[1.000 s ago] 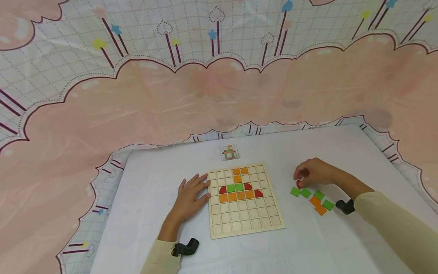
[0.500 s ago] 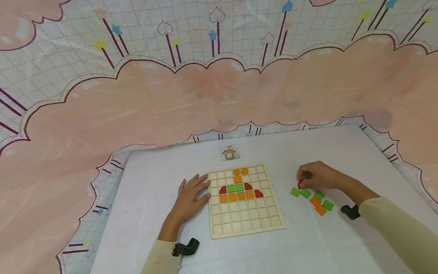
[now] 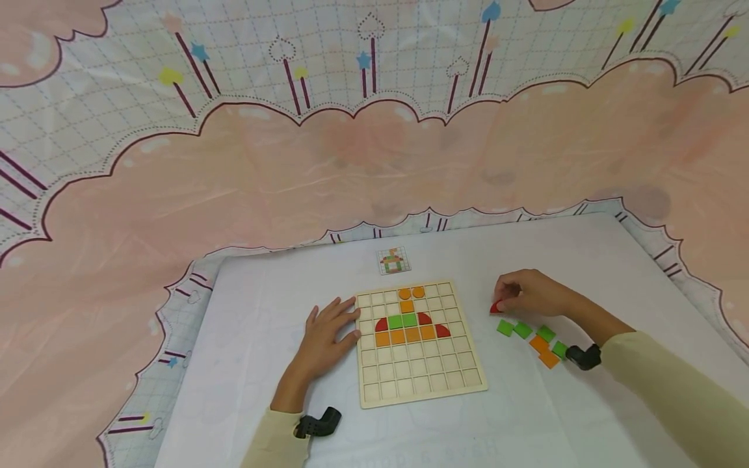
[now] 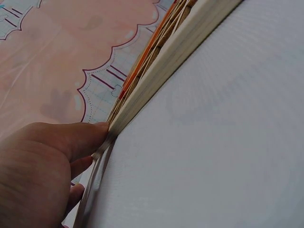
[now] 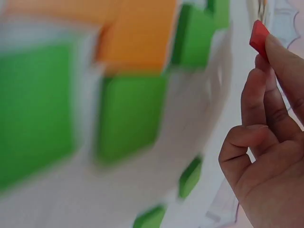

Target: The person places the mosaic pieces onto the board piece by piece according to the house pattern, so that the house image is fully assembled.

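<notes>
Your right hand [image 3: 531, 294], pinching a red piece [image 5: 259, 37], is moving left, nearer the lower-centre board [image 3: 420, 372] your straight-fingered left hand [image 3: 326, 335] is touching.

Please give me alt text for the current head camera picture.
A person's right hand pinches a red piece near loose green tiles and orange tiles; the left hand, fingers spread, touches a gridded wooden board partly filled with colored pieces. Beyond the board lies a small patterned card.

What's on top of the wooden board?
Two orange circles, five orange squares, two green squares and three red curved pieces. The wooden board right beneath them is covered, so unseen.
</notes>
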A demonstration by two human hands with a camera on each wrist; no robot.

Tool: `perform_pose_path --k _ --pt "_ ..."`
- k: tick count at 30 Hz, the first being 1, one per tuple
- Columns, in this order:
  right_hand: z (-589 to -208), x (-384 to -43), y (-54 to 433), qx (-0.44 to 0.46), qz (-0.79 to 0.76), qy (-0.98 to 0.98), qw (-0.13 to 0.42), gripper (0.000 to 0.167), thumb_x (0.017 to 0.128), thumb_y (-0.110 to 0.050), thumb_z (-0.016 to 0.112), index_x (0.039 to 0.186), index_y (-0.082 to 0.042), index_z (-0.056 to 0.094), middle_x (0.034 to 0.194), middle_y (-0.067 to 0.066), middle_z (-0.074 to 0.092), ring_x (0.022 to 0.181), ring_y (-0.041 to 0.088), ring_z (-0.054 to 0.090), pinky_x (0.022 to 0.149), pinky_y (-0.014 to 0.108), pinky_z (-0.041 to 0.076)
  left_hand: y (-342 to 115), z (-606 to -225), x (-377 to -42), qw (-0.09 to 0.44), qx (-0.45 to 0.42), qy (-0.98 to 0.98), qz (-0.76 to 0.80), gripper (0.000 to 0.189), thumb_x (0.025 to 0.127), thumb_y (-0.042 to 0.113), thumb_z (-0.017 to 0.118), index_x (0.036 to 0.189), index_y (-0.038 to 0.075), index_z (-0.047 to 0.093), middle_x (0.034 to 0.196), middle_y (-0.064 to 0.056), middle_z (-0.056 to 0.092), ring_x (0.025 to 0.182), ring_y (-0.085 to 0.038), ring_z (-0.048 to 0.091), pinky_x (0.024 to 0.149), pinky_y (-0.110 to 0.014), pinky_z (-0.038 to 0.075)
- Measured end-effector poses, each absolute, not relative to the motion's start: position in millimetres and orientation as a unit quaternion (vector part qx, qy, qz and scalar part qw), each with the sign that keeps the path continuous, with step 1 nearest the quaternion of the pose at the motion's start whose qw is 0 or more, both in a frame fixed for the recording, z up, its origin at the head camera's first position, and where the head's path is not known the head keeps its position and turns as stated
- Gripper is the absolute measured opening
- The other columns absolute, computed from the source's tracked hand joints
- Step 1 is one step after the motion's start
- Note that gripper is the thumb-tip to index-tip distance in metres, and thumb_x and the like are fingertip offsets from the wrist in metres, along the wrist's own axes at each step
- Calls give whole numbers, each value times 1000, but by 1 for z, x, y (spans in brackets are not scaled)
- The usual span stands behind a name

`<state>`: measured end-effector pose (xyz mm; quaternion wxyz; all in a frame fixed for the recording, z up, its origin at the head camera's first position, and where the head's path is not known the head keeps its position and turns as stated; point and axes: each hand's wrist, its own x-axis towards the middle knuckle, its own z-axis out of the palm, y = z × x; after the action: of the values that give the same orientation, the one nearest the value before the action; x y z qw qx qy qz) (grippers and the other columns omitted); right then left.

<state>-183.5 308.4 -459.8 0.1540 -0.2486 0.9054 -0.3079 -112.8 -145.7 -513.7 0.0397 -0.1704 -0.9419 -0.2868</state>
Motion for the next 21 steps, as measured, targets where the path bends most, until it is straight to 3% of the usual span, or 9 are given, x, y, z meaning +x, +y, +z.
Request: perform_pose_path --k 14,21 --pt "-463 -195 205 -263 -360 870 209 5 92 -20 77 95 -22 75 88 -6 70 87 17 60 82 29 53 -146 -513 -113 36 -171 -939 -295 45 96 32 67 139 16 65 159 0 48 154 -31 33 124 -65 9" --pt "-468 -187 155 -288 -375 853 220 5 90 -22 79 94 -20 75 83 -7 68 80 13 61 76 26 53 -146 -513 -113 35 -168 -941 -291 46 97 32 67 140 16 64 159 0 48 154 -30 33 124 -65 9"
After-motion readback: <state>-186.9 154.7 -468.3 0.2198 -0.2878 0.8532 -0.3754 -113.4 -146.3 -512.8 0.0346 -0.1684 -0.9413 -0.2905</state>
